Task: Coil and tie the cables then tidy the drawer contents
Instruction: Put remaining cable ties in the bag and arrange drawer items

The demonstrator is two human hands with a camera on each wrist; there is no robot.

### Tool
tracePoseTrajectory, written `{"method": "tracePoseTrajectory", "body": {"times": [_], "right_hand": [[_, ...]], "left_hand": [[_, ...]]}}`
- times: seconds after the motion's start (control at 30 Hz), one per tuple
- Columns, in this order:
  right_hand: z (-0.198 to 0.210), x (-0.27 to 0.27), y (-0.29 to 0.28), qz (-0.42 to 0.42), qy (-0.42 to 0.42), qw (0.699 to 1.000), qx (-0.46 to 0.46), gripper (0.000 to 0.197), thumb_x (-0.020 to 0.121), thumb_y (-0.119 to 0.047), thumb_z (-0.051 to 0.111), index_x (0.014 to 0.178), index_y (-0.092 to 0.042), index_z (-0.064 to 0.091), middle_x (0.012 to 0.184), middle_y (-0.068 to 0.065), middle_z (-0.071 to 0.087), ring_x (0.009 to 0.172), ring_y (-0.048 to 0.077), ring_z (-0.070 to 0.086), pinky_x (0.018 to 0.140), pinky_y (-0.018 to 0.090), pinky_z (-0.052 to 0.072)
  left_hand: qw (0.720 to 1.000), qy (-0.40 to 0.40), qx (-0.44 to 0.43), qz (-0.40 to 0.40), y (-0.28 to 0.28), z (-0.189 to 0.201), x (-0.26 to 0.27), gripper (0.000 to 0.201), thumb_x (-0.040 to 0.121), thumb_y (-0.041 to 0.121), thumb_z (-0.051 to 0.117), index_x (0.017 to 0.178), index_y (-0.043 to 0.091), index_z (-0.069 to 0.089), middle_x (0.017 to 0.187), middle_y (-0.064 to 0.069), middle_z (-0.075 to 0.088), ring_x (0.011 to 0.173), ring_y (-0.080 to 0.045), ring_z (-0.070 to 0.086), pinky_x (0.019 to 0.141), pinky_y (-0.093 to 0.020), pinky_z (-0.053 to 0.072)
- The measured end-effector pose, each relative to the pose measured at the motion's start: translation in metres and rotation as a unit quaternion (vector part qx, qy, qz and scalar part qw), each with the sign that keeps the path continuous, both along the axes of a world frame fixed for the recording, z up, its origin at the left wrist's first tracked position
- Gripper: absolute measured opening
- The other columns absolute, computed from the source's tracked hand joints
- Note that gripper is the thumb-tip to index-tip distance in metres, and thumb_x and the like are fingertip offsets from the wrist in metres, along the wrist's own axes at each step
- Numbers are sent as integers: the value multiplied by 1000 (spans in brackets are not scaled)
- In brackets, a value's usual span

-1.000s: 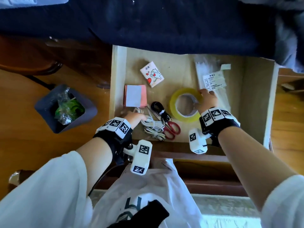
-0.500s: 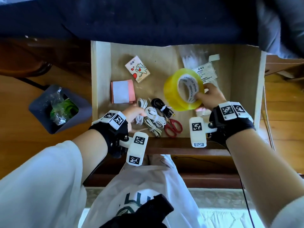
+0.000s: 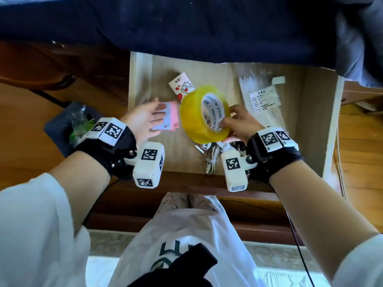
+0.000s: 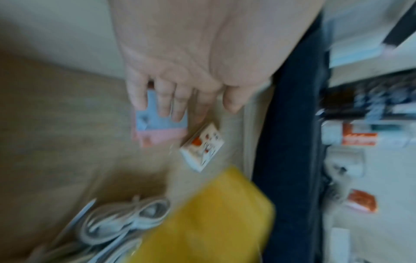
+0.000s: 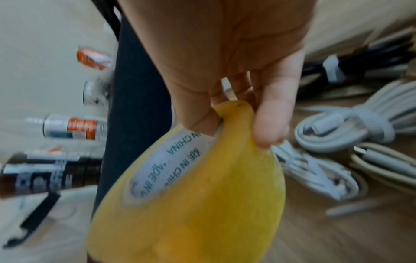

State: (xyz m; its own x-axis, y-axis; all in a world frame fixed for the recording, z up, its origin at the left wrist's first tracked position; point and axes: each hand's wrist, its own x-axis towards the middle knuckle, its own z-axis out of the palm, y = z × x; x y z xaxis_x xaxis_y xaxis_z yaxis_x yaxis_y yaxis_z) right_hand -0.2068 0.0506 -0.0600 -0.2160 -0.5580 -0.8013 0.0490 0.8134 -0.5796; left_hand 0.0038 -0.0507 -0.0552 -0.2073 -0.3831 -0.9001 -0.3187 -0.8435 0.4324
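Down in the drawer point(image 3: 315, 112), the coiled white cables point(image 5: 351, 128) lie near the front edge. Just above them the right hand point(image 3: 238, 123) pinches the yellow tape roll point(image 3: 199, 119), thumb inside its hole. The left hand point(image 3: 143, 119) is spread flat, fingers over the pink notepad point(image 3: 173, 117).

Coiled white cables point(image 3: 210, 156) lie tied in bundles at the front of my open wooden drawer point(image 3: 313, 121), a black bundle point(image 5: 351, 69) beside them. The yellow tape roll point(image 3: 204, 114) is tilted on edge above them, pinched in my right hand point(image 3: 241, 123).
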Motion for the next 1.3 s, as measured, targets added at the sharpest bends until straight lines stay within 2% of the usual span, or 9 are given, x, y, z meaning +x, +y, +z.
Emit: {"method": "tracePoseTrajectory", "body": {"times": [0.17, 0.37, 0.5, 0.7, 0.83, 1.0, 1.1, 1.2, 1.3], "right_hand": [[-9, 46, -11, 245, 55, 967, 50, 24, 82, -12, 64, 96, -14, 45, 83, 11, 55, 42, 14, 59, 35, 20, 45], [-39, 81, -19, 413, 194, 886, 84, 63, 80, -24, 68, 129, -2, 37, 116, 16, 58, 100, 34, 62, 75, 37, 49], [-50, 95, -17, 376, 161, 907, 100, 57, 88, -11, 59, 135, 3, 31, 115, 23, 56, 103, 38, 62, 82, 42, 53], [-43, 86, -13, 279, 22, 953, 113, 13, 87, -5, 55, 96, -10, 47, 89, 20, 62, 69, 35, 70, 68, 49, 58], [-32, 72, -19, 206, -19, 975, 74, 15, 90, -5, 52, 104, -9, 54, 85, 12, 59, 57, 27, 63, 46, 28, 54], [-47, 81, -48, 200, 45, 979, 26, 53, 87, -9, 57, 137, -6, 39, 126, 12, 54, 107, 27, 56, 94, 37, 46], [-54, 96, -53, 223, 19, 974, 33, 41, 85, -1, 54, 126, 0, 53, 118, 14, 59, 111, 30, 55, 93, 34, 43], [-57, 103, -51, 212, 12, 977, 21, 39, 81, 6, 50, 118, 1, 61, 119, 18, 62, 110, 32, 57, 98, 38, 45], [-59, 97, -49, 192, -6, 981, 18, 43, 82, 8, 51, 123, -3, 59, 121, 18, 61, 108, 28, 58, 94, 34, 46]], "left_hand": [[1000, 3, 0, 0, 1, 4, 14, 36, 100, 43, 29, 109, 19, 55, 116, -4, 54, 112, -18, 50, 98, -33, 36], [997, -48, 12, -53, 24, -11, 14, 50, 98, 46, 36, 133, 12, 48, 147, -5, 41, 139, -20, 30, 114, -47, 14], [995, -61, -30, -70, 24, -20, 16, 50, 97, 46, 39, 132, 12, 51, 141, -2, 47, 134, -19, 36, 104, -37, 24], [989, -53, -73, -120, 22, -16, 9, 23, 98, 28, 47, 104, 12, 63, 120, -11, 61, 117, -29, 54, 100, -35, 42], [982, -77, -139, -102, 15, -7, -7, 37, 98, 17, 46, 131, 1, 49, 139, -16, 48, 130, -28, 43, 103, -30, 37], [981, -82, -150, -97, 14, -13, -14, 39, 101, 22, 39, 134, -1, 42, 127, -18, 51, 124, -31, 46, 91, -30, 38], [980, -94, -147, -93, 16, -18, -11, 39, 102, 27, 35, 130, 2, 44, 101, -18, 55, 105, -27, 49, 91, -30, 37], [980, -94, -142, -103, 16, -21, -5, 48, 102, 31, 33, 142, 4, 35, 144, -21, 39, 132, -29, 39, 112, -36, 27], [982, -83, -146, -91, 16, -17, -5, 46, 102, 29, 34, 140, 4, 38, 146, -15, 39, 134, -26, 37, 113, -33, 26]]}}
